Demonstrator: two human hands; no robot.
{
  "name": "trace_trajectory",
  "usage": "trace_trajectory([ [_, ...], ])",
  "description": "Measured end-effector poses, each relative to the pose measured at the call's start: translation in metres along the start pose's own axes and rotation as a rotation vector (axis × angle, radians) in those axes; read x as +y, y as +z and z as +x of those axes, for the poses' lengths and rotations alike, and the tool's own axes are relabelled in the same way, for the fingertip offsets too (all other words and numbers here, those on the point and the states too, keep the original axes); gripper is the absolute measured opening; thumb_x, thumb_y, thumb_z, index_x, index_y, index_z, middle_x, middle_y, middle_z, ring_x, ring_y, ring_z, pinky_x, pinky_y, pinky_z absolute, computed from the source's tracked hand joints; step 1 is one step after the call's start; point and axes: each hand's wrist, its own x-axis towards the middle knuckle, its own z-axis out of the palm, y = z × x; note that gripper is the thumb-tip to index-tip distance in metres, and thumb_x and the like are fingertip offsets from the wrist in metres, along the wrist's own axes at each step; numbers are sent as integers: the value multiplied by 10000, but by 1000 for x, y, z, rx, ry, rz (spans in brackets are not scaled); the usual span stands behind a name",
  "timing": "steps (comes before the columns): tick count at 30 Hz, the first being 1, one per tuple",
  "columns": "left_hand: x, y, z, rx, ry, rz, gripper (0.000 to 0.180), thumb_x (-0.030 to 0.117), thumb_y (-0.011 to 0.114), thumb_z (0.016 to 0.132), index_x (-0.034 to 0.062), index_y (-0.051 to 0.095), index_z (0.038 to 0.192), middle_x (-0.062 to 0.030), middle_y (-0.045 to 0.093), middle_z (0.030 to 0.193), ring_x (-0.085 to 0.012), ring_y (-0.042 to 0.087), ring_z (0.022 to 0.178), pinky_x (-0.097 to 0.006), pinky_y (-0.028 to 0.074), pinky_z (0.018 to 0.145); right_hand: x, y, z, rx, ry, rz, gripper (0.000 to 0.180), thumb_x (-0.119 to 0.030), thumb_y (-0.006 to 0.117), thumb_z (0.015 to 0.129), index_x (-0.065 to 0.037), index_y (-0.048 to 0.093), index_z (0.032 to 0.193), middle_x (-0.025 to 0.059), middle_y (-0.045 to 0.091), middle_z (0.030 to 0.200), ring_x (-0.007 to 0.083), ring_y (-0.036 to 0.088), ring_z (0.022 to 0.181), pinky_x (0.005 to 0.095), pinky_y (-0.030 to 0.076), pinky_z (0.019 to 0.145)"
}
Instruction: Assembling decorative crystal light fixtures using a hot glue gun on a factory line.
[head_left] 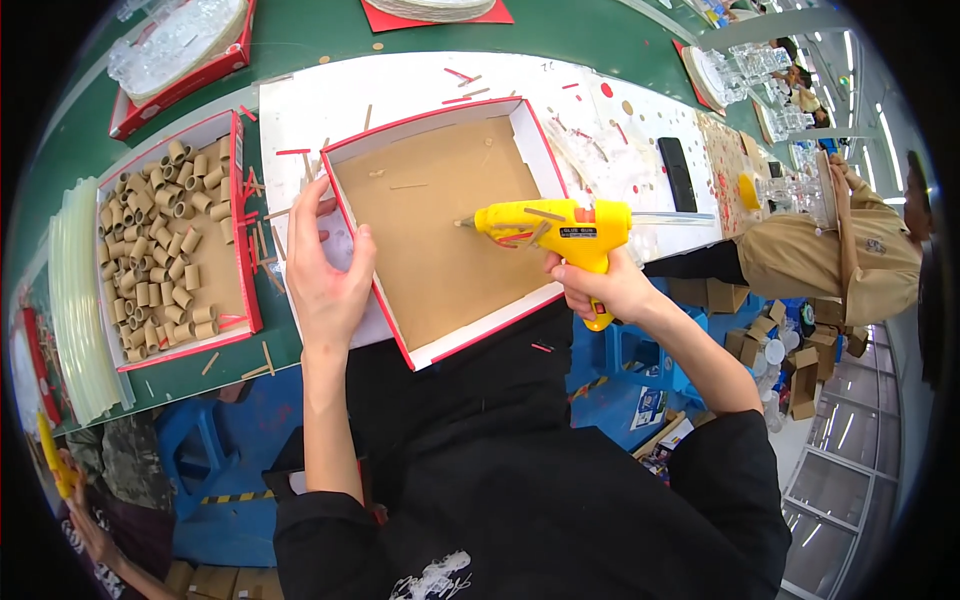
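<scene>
My right hand point(603, 290) is wrapped round the handle of a yellow glue gun point(555, 220). A clear glue stick point(675, 219) sticks out of its back, and its nozzle points left over a shallow cardboard box point(430, 250). Bits of brown and red strip cling to the gun's body. The box is brown inside, with white walls and a red rim, and sits tilted at the table's front edge. With fingers outside and thumb along the rim, my left hand point(330, 265) grips the box's left wall. Thin strings of glue lie on the box floor.
Left of me, a red-edged box point(240, 290) holds many short cardboard tubes point(160, 240), beside a bundle of clear glue sticks point(80, 300). Loose strips lie scattered about. A black phone point(676, 175) rests at the right. Other people work at both sides; blue stools point(195, 440) stand below.
</scene>
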Motion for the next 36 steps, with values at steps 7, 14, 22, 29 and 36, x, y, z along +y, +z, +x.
trace_trajectory([
  [7,4,-1,1,-2,-15,5,543,52,635,759,5,475,1276,-155,560,1188,-269,565,1054,-364,452,872,1,-4,-2,5,28,17,168,-163,628,872,-51,520,937,-5,439,551,77,451,431,220,420,453],
  [14,6,-1,0,-8,-29,-2,536,55,635,762,6,477,1272,-150,568,1166,-265,571,1042,-364,455,848,-1,-7,-4,-19,25,60,194,-158,630,866,-41,533,986,15,515,616,97,534,518,221,447,476],
  [22,6,-2,-1,-3,-15,16,516,66,637,772,6,484,1261,-147,567,1171,-254,574,1024,-362,453,865,-4,15,-30,-266,-62,-32,331,-87,632,851,17,515,1143,74,653,836,173,651,864,323,491,855],
  [29,3,0,0,12,14,20,514,71,640,772,-2,484,1256,-142,563,1183,-250,573,1021,-354,456,870,14,27,-25,-242,94,-51,203,-135,635,871,-62,556,1043,5,551,675,64,538,567,200,441,507],
  [36,4,-1,0,4,-21,7,508,77,641,769,5,492,1249,-142,562,1192,-251,578,1025,-357,459,881,14,29,-24,-222,107,-17,157,-131,637,867,-40,545,955,16,533,636,77,499,456,213,418,465],
])
